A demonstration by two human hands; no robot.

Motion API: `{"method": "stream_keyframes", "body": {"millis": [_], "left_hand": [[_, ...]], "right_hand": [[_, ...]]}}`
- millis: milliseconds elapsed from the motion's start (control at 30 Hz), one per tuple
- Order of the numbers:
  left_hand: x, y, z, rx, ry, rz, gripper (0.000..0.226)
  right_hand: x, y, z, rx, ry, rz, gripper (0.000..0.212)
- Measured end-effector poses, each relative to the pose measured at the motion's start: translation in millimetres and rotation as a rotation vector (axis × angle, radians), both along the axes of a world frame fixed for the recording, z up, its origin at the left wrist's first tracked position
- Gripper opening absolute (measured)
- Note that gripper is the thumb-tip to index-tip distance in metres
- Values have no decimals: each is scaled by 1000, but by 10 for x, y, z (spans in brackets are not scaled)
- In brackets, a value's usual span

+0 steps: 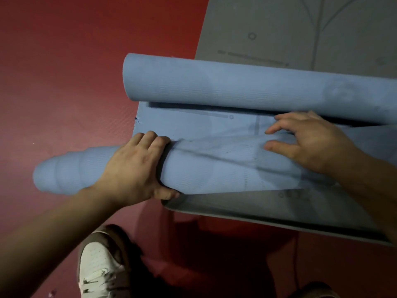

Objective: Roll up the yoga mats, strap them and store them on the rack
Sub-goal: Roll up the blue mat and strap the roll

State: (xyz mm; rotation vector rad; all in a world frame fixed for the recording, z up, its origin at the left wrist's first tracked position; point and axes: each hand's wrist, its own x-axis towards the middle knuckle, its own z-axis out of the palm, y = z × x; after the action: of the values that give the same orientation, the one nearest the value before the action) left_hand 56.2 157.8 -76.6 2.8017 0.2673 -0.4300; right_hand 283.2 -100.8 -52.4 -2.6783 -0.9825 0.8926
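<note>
left hand (137, 166) curls round the ribbed blue mat roll (214, 168); right hand (311, 140) presses it, fingers spread.

Curled, gripping left hand (137, 168); flat right hand (309, 138), fingers spread.

Nothing readable here tbh, the grey mat (279, 29) only has thin guide lines and a little circle, and the smudgy print (294, 193) lower down is too blurred.
</note>
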Motion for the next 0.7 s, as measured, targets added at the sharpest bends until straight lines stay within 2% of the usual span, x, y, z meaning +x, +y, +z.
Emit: {"method": "stream_keyframes", "body": {"millis": [133, 200, 433, 600, 700], "left_hand": [[39, 114, 7, -59, 32, 39, 114], [65, 149, 11, -56, 20, 50, 116], [-22, -78, 20, 179, 56, -43, 134], [72, 26, 67, 145, 61, -55, 118], [-181, -23, 83, 71, 109, -133, 116]], "right_hand": [[-88, -90, 64, -199, -57, 157, 127], [-156, -143, 50, -279, -109, 280, 140], [-66, -67, 66, -280, -107, 333, 124], [-45, 12, 170, -324, -57, 345, 118], [-250, -74, 231, -383, 77, 398, 118]]}}
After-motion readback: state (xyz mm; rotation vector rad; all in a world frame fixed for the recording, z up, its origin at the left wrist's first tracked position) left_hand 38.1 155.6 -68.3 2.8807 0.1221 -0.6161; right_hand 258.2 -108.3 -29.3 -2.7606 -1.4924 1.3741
